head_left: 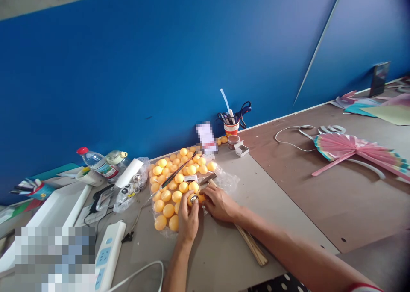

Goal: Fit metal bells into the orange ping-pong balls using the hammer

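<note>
My left hand (188, 219) is closed round an orange ball (191, 196) that looks like a table tennis ball. A small shiny metal piece (194, 199) sits at its top, by my thumb. My right hand (221, 203) has its fingers curled in from the right, with orange showing at the fingertips; exactly what they pinch is partly hidden. Many more orange balls (168, 210) lie on clear plastic just beyond my hands. Under my right wrist runs a hammer's wooden handle (253, 246), its dark head (207, 179) past my fingers. A thin dark rod (177, 170) rests across the balls.
On the left are a power strip (109, 251), a white tray (60, 202) and a bottle (101, 163). A cup of tools (231, 127) stands against the blue wall, near a small white box (242, 150). To the right lies a pink paper fan (355, 148).
</note>
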`<state>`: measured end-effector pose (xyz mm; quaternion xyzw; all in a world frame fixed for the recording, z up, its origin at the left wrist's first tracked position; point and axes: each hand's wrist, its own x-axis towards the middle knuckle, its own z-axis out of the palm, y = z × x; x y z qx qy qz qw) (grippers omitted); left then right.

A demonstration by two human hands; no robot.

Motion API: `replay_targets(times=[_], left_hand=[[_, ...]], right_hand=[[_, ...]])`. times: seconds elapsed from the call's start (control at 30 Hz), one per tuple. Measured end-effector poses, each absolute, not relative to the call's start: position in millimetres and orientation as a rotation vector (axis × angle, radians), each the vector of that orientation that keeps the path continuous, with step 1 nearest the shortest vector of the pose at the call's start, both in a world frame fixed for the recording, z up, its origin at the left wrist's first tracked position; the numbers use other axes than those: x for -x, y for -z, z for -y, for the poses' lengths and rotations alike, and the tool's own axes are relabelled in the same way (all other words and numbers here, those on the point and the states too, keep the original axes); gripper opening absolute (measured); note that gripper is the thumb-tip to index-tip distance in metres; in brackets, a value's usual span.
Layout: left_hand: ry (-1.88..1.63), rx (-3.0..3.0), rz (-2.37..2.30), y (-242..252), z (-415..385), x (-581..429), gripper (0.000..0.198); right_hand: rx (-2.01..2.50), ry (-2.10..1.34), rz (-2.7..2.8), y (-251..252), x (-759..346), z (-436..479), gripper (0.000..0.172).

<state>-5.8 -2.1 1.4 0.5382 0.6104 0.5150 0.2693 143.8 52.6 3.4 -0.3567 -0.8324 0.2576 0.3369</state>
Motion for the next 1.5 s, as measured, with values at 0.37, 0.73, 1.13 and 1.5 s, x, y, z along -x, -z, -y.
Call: replay_targets(times=[0.37, 0.73, 1.13, 1.5], left_hand=[[-1.407, -1.380, -1.681, -10.5, 5.1, 1.5, 0.024], [-1.354, -1.345, -1.700, -14.8, 5.0, -1.0, 0.020], [-1.320, -1.384, -1.737, -9.7, 4.1, 1.1, 0.022], [-1.357, -1.406, -1.771, -9.3, 1.9, 1.6, 0.030]], right_hand=[[0.922, -0.598, 2.183, -4.8, -144.8, -53.9, 0.021], [0.782, -0.603, 2.410, -21.9, -158.2, -61.1, 0.017], [0.637, -0.580, 2.692, -24.7, -163.9, -56.3, 0.014], [0.699, -0.622, 2.658, -33.3, -159.4, -52.5, 0.013]])
